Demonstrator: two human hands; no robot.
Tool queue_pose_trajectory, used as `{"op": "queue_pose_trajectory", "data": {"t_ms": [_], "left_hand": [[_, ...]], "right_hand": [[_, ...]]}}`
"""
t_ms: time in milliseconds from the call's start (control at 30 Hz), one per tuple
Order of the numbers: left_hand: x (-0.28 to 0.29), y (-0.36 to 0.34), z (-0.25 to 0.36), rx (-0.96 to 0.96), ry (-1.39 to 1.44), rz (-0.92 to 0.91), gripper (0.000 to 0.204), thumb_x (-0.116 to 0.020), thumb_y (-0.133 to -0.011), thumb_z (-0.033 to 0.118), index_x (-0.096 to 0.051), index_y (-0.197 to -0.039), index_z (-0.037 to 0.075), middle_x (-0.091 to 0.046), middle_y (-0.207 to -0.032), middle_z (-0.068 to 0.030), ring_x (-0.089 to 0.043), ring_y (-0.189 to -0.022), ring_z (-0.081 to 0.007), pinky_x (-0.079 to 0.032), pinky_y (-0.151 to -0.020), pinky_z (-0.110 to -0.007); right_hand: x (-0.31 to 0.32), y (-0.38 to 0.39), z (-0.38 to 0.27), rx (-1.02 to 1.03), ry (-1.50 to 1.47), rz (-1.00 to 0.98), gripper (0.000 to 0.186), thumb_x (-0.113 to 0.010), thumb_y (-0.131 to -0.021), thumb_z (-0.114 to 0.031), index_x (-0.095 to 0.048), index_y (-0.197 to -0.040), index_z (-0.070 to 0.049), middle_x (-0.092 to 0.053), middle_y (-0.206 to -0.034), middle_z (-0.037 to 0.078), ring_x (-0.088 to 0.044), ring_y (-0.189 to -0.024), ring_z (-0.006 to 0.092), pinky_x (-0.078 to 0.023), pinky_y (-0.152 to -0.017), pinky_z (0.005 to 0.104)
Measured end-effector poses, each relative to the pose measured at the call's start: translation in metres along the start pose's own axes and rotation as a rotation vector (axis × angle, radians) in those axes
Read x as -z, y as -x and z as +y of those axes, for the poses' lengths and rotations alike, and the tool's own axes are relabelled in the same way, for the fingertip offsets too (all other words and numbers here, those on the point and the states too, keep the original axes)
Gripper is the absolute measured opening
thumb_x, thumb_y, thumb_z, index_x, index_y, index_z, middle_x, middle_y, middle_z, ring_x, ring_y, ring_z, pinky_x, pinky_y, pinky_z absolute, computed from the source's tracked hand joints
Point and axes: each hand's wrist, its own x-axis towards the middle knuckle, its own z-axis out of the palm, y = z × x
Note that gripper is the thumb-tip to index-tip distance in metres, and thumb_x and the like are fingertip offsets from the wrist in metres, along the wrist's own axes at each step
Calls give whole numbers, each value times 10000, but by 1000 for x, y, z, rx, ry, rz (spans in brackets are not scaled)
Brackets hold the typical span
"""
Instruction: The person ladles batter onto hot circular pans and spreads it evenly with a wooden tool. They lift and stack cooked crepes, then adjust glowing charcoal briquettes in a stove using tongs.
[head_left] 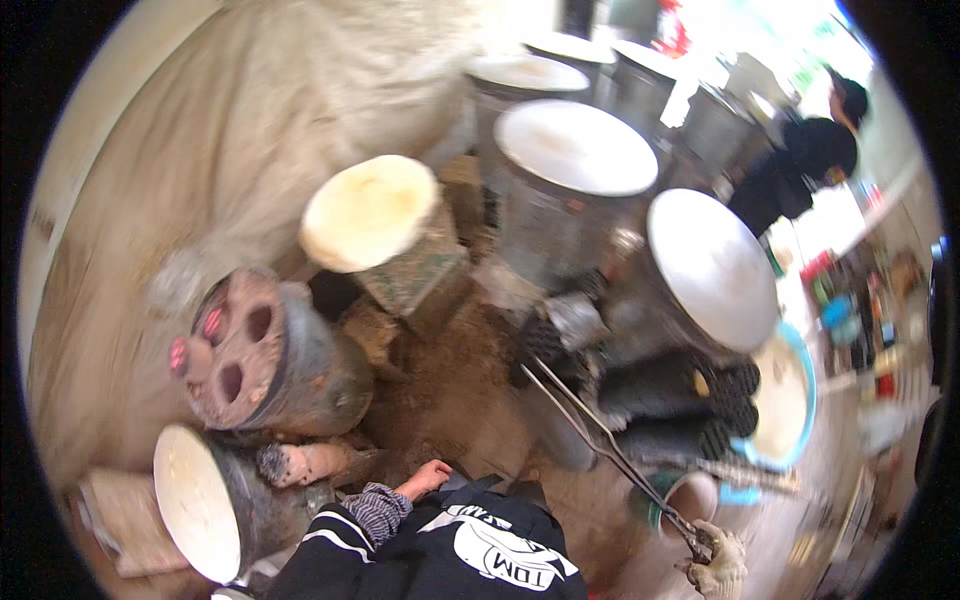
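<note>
My right hand (718, 562), in a pale work glove, is closed around the handle end of long metal fire tongs (630, 462). Their two thin arms stretch up and to the left, with the tips near black coal briquettes (655, 388) lying in a row on their sides. My bare left hand (428, 478) rests by my lap with nothing visible in it; its fingers are slightly blurred. To the left, a round coal stove (330, 365) shows briquette holes and red glowing spots on top. Below the stove lies a pinkish burnt briquette (300, 463) with a dark end.
Several drums with white lids (577, 147) crowd the far side. A pale-topped stool (370, 213) stands near the stove, a white-topped drum (197, 505) at lower left. On the right are a blue-rimmed tub (805, 375) and a green-rimmed bucket (690, 497). Another person (800, 165) is at far right.
</note>
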Motion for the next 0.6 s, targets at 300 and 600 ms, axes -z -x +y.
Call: {"op": "queue_pose_trajectory", "data": {"t_ms": [300, 600], "left_hand": [[76, 67, -90, 54, 444, 490, 256, -669, -819, 132, -649, -1065, 65, -688, -911, -81, -667, -826, -164, -543, -728, -322], [42, 50, -196, 173, 503, 732, 215, -667, -820, 204, -701, -989, 75, -706, -914, -104, -675, -822, -208, -546, -749, -370]], "right_hand": [[-30, -132, -322, 908, 483, 293, 803, -880, -467, -128, -630, -1230, -148, -609, -1136, 183, -527, -1137, 373, -379, -1007, 459], [-63, -141, -588, 1451, 1041, 474, 627, -833, -572, -141, -623, -1163, -158, -608, -1104, 115, -514, -1161, 315, -363, -1044, 445]]}}
